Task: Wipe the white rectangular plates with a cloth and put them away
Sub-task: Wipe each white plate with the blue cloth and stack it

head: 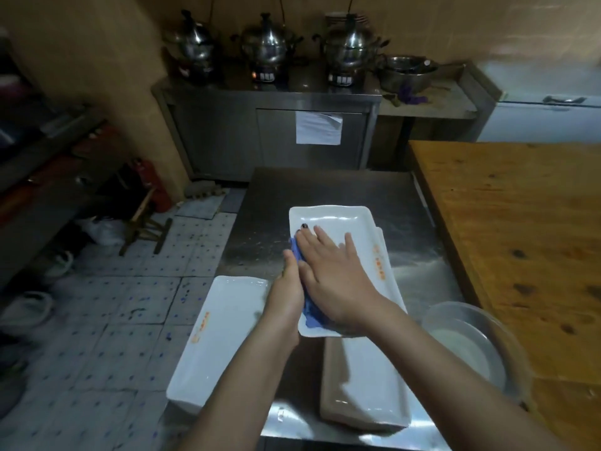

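A white rectangular plate (331,221) lies on top of another plate (384,252) in the middle of the steel table (325,187). My right hand (335,278) lies flat, fingers straight, pressing a blue cloth (312,315) onto the top plate. My left hand (287,288) is at that plate's left rim and seems to grip it, its fingers hidden. A second white plate (224,336) sits at the table's left edge, partly overhanging. A third (374,385) rests on a brown board (331,379) near the front.
A metal bowl (468,340) stands at the right by a wooden table (520,239). Steel pots (266,43) sit on a cabinet (270,135) at the back. Tiled floor (130,304) with shoes and clutter lies to the left.
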A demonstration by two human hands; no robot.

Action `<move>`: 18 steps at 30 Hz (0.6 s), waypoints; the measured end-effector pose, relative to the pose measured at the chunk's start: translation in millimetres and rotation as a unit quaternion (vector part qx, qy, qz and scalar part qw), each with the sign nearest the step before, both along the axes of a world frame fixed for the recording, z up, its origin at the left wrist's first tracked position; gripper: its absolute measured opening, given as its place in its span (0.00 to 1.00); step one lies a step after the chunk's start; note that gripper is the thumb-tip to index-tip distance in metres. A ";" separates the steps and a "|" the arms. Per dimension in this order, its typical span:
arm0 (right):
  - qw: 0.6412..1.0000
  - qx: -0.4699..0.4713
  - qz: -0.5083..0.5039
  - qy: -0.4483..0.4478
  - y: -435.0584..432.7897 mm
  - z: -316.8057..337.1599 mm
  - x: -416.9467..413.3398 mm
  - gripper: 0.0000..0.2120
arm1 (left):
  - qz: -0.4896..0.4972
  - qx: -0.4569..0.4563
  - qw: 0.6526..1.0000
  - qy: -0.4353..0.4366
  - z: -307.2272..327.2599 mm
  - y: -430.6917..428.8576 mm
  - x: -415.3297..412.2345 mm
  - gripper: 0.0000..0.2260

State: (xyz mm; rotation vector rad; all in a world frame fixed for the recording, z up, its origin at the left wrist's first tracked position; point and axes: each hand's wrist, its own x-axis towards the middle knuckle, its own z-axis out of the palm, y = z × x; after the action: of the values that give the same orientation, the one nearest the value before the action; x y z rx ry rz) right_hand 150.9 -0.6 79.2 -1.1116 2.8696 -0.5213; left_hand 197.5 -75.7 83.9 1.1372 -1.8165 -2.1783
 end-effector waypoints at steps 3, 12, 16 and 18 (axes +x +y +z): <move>0.996 0.059 -0.010 0.067 -6.2 7.8 -32.4 0.24 | -0.009 0.001 1.000 0.027 3.7 -4.8 10.0 0.19; 0.995 0.016 -0.073 0.063 6.9 -6.5 7.1 0.26 | 0.019 0.004 0.999 0.032 10.4 -15.7 10.9 0.21; 0.998 -0.048 -0.035 0.009 -15.4 6.7 -0.2 0.24 | 0.015 -0.013 0.999 0.040 10.5 -5.1 8.2 0.19; 0.998 -0.049 -0.011 0.023 -18.8 13.9 -18.6 0.24 | 0.005 -0.009 0.998 0.055 13.0 -3.3 6.7 0.18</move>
State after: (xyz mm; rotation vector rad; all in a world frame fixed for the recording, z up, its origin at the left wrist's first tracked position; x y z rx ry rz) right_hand 132.3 -19.4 93.1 -1.1210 2.9277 -0.6535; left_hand 204.2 -79.0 96.9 0.9991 -1.7776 -2.1670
